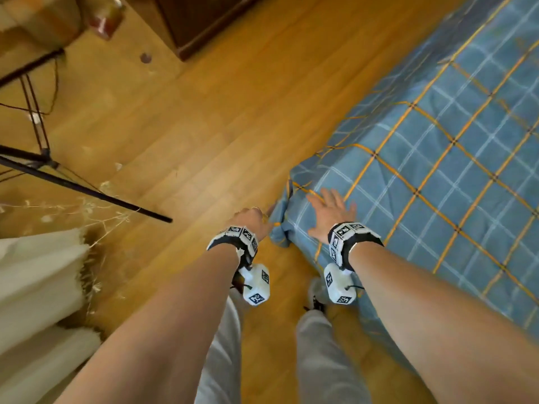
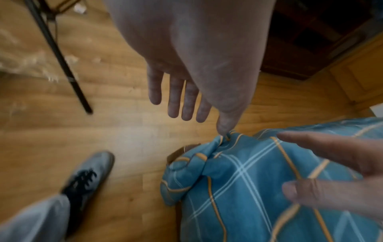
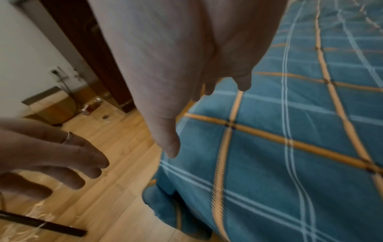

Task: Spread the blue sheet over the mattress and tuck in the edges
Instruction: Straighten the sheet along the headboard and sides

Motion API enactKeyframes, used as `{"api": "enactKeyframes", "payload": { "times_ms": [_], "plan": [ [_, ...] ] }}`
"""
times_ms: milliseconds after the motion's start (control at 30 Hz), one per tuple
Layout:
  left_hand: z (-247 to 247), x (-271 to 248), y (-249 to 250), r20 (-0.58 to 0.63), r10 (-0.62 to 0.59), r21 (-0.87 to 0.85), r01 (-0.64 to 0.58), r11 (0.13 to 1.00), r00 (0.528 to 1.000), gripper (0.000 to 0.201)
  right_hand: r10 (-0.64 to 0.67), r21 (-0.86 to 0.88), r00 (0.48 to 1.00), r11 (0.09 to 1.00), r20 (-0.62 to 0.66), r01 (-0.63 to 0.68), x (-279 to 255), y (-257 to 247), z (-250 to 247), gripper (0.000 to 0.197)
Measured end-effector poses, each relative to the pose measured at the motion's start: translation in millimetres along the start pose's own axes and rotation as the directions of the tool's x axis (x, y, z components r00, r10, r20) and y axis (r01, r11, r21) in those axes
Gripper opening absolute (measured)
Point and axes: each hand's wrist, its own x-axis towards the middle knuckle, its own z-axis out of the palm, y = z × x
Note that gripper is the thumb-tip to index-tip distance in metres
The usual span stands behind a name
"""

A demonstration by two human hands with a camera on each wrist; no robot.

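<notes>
The blue checked sheet (image 1: 437,158) with orange and white lines covers the mattress at the right. At the near corner its loose fabric bunches into a hanging fold (image 1: 280,231) (image 2: 199,168). My left hand (image 1: 256,218) (image 2: 199,117) hovers beside that fold with straight fingers, and its thumb tip touches the top of the bunched cloth. My right hand (image 1: 329,211) (image 3: 207,117) lies spread and flat on the sheet just inside the corner. Neither hand holds anything. The mattress itself is hidden under the sheet.
Wooden floor (image 1: 189,126) runs along the bed's left side. Black stand legs (image 1: 81,185) cross it at the left, above pale cloth (image 1: 38,272). A dark cabinet (image 1: 204,24) stands at the back. My grey shoe (image 2: 89,173) is near the corner.
</notes>
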Motion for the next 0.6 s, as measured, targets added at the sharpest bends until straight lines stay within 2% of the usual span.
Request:
{"api": "enactKeyframes", "payload": {
  "times_ms": [33,67,100,167,300,400,467,533,600],
  "plan": [
    [14.7,16.6,0.0,0.018,0.017,-0.067,-0.016,0.998,1.000,0.036,0.013,0.031,1.000,0.999,0.009,-0.014,9.3,5.0,14.5,0.089],
    [32.5,36.6,2.3,0.015,-0.004,-0.154,0.006,0.988,1.000,0.068,0.014,0.064,1.000,0.998,-0.006,-0.014,14.4,10.0,28.6,0.092],
    [43.0,47.4,6.0,0.052,0.001,-0.185,0.009,0.983,0.999,0.065,0.004,0.091,0.999,0.996,-0.044,0.000,17.0,14.9,41.7,0.094],
    [60.7,67.4,12.4,0.022,-0.005,-0.281,0.011,0.960,1.000,0.065,-0.025,0.135,0.992,0.990,-0.122,0.042,19.0,23.1,58.5,0.097],
    [68.3,79.4,16.1,0.118,-0.068,-0.293,0.100,0.951,0.991,0.040,-0.022,0.157,0.991,0.987,-0.130,0.042,22.2,23.6,60.1,0.096],
    [52.0,68.1,-9.1,0.078,-0.204,-0.244,0.217,0.945,0.976,0.021,0.000,0.161,0.993,0.987,-0.119,0.019,21.1,12.8,53.7,0.099],
    [29.9,49.1,-39.3,0.024,-0.334,-0.236,0.330,0.914,0.942,0.015,0.011,0.135,0.998,0.991,-0.063,-0.002,18.9,7.0,43.2,0.101],
    [4.6,23.1,-76.2,-0.055,-0.470,-0.258,0.442,0.859,0.881,0.028,0.040,0.128,0.998,0.991,0.037,-0.045,15.4,-1.1,24.2,0.096],
    [-22.5,-4.0,-103.8,-0.119,-0.545,-0.261,0.503,0.824,0.830,0.042,0.054,0.127,0.994,0.990,0.099,-0.066,11.0,-13.7,1.0,0.087]
  ]
}}
